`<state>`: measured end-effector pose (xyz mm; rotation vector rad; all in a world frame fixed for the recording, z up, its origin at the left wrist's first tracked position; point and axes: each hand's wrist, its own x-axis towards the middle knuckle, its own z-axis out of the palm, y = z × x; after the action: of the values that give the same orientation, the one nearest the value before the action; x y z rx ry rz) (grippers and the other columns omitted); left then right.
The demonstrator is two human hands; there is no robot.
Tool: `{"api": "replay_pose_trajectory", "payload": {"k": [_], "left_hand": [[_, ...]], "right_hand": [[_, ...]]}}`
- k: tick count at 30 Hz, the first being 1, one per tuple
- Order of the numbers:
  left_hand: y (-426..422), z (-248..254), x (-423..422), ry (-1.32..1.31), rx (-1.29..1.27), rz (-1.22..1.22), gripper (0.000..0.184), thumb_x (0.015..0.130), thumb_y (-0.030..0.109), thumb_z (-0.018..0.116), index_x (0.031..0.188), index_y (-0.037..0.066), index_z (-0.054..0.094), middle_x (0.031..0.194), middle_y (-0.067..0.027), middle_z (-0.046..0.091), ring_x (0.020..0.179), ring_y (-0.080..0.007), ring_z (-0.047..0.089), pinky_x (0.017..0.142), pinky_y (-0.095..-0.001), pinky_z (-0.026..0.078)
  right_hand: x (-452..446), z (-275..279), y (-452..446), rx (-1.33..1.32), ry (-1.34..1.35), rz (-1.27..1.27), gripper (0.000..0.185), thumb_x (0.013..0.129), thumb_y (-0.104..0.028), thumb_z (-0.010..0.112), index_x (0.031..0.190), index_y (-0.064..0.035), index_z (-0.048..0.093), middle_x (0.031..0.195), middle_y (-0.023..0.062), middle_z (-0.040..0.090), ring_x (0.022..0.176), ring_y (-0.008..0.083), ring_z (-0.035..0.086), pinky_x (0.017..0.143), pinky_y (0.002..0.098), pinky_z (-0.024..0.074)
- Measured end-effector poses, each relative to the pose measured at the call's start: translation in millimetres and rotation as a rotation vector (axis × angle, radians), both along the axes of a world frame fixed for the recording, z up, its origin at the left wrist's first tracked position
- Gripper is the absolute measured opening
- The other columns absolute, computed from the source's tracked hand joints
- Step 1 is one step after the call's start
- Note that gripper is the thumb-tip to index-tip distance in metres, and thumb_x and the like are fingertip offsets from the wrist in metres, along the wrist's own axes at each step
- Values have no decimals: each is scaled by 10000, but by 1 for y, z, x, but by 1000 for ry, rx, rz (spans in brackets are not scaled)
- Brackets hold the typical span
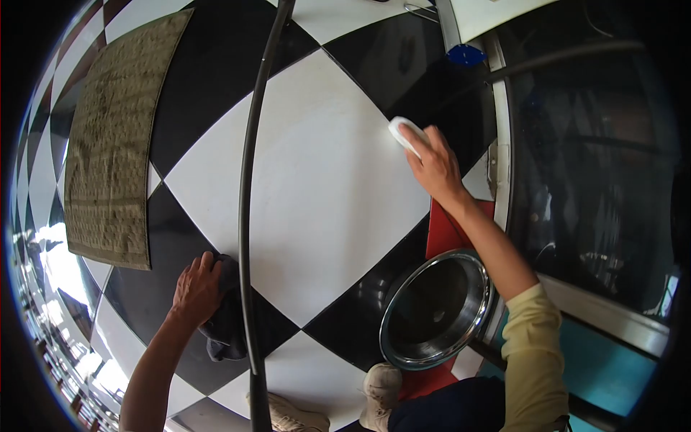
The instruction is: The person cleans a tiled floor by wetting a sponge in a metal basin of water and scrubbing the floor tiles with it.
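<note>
My right hand (436,164) is closed round a smooth white oval object (400,135), like a scrub brush or pad. It is at the edge between a white floor tile (302,165) and a black one; the object's underside is hidden. Down on the left, my left hand (198,288) has its fingers curled over a bunched dark cloth (227,342), which lies on a black tile. Below my right forearm stands a round metal basin (394,345) holding dark-looking liquid.
A dark pole or cable (252,144) crosses the view from top to bottom. A brown mat (119,137) lies on the left. Dark glass (583,158) in a metal frame stands on the right. Red material (448,230) shows beside the basin, and my shoes (380,392) are close below.
</note>
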<state>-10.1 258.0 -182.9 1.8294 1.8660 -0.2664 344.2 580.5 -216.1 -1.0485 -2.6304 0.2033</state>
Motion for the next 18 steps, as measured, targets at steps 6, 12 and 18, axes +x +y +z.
{"api": "replay_pose_trajectory", "payload": {"k": [6,12,18], "left_hand": [[-23,-31,16,8,311,301,381,729,125,723,1066,10,589,1015,-169,506,976,-369,544,837,-457,472],[-31,-49,25,-43,593,493,367,699,173,744,1006,23,610,979,-170,523,909,-390,557,771,-466,472],[-29,-45,28,-72,619,538,330,716,201,759,953,22,615,952,-160,538,877,-381,566,756,-466,478]], "right_hand": [[-48,-8,33,64,62,11,448,835,-53,664,1272,-110,581,950,158,510,912,337,585,789,410,550],[5,-13,5,31,49,8,501,813,-23,687,1290,-118,568,955,159,510,892,342,585,761,419,550],[-49,-9,30,44,79,6,513,810,-43,702,1301,-126,581,957,143,523,896,342,583,780,426,525]]}}
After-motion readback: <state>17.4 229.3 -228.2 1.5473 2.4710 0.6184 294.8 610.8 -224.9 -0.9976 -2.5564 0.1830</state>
